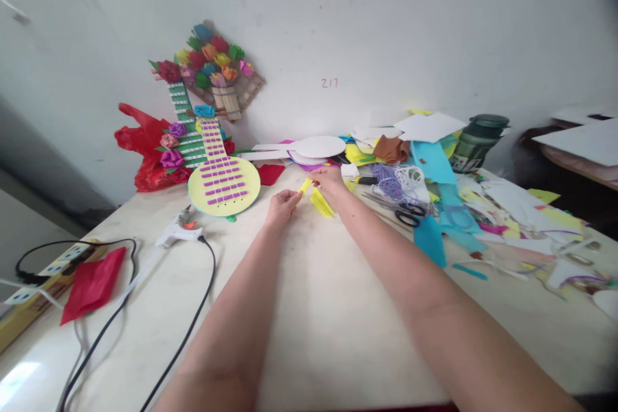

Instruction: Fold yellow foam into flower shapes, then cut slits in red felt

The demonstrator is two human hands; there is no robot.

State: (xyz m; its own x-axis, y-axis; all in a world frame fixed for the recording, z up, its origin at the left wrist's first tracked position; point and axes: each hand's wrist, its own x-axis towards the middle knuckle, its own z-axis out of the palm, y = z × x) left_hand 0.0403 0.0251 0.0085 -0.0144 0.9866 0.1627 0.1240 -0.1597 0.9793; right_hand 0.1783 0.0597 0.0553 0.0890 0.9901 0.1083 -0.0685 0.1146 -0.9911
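Note:
My left hand (284,206) is closed, its fingertips pinching one end of a small yellow paper strip (305,186). At the strip's other end, my right hand (326,178) pinches it too, so the strip slants between both hands above the table. Just below my right hand lies a second bunch of yellow paper (322,203), creased like crepe paper. To the left stands a round yellow board (224,187) with a long neck, crossed by purple bars and white cords, shaped like a stringed instrument. Paper roses (172,158) sit beside it.
A white glue gun (178,232) and its black cable lie at left, near a power strip (53,267) and red paper (94,284). At right are scissors (409,214), yarn (389,181), blue paper (429,241), many scraps and a green bottle (477,143).

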